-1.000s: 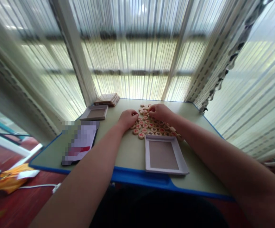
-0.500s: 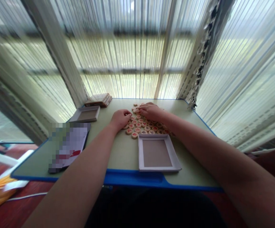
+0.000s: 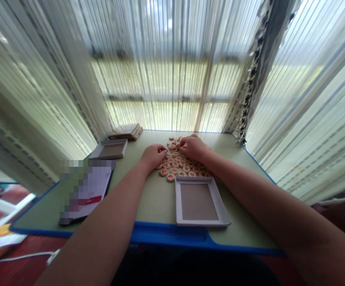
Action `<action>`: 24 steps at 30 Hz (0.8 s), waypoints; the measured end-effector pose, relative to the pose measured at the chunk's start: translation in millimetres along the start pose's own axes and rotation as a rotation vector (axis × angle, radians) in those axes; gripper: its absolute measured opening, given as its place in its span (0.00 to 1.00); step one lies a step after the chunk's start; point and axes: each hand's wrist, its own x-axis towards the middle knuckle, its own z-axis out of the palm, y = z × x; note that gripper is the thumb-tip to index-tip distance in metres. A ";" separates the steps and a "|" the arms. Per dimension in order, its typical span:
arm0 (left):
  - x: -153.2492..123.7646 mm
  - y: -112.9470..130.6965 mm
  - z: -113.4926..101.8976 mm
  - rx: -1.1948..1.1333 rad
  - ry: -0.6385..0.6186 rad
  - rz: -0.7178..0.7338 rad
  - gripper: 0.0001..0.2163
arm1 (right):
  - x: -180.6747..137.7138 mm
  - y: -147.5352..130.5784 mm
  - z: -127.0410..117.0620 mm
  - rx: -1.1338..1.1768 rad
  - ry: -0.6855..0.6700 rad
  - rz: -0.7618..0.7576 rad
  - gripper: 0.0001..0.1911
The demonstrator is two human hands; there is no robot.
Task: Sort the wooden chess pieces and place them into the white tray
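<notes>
Several round wooden chess pieces [image 3: 176, 163] with red and dark characters lie face up in a cluster on the green table [image 3: 157, 194]. My left hand [image 3: 153, 155] rests at the cluster's left edge with fingers curled onto the pieces. My right hand [image 3: 193, 147] sits over the far right part of the cluster, fingertips pinched on a piece there. A shallow white box tray [image 3: 200, 200] with a brown floor lies just in front of the pieces, with nothing in it.
A second shallow tray [image 3: 109, 149] lies at the back left, with a folded wooden board [image 3: 126, 131] behind it. A blurred flat item [image 3: 84, 190] lies at the left. Striped curtains surround the table. The blue front edge [image 3: 172, 234] is near me.
The view shifted left and then down slightly. My right hand moved a little over the far pieces, its fingers now pinched; my left hand stayed at the cluster's left edge.
</notes>
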 end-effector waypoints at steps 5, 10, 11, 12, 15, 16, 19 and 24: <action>0.0 -1.6 0.9 0.003 0.000 0.012 0.12 | -2.2 -2.8 -1.1 0.027 0.005 0.040 0.20; 0.7 -2.8 2.1 -0.003 -0.004 -0.003 0.12 | -1.9 -6.7 -3.2 -0.046 -0.043 -0.030 0.17; 0.8 -3.0 2.3 -0.001 -0.004 -0.005 0.12 | -1.6 -7.5 -3.5 -0.046 -0.049 -0.020 0.17; 0.9 -3.1 2.4 0.001 -0.003 -0.005 0.12 | -1.3 -8.0 -3.9 -0.045 -0.052 -0.001 0.16; 0.8 -3.0 2.0 0.010 -0.003 0.002 0.12 | -0.5 -8.2 -5.7 -0.073 -0.068 0.032 0.13; 0.7 -2.6 1.6 0.014 -0.007 0.004 0.12 | -0.3 -7.8 -6.4 -0.092 -0.081 0.034 0.12; 0.3 -0.1 0.6 0.035 -0.002 0.035 0.13 | 0.1 -6.0 -7.8 -0.098 -0.101 0.043 0.13; -1.0 3.7 4.0 0.104 0.029 0.202 0.19 | 1.1 -4.9 -3.8 -0.003 -0.053 -0.068 0.16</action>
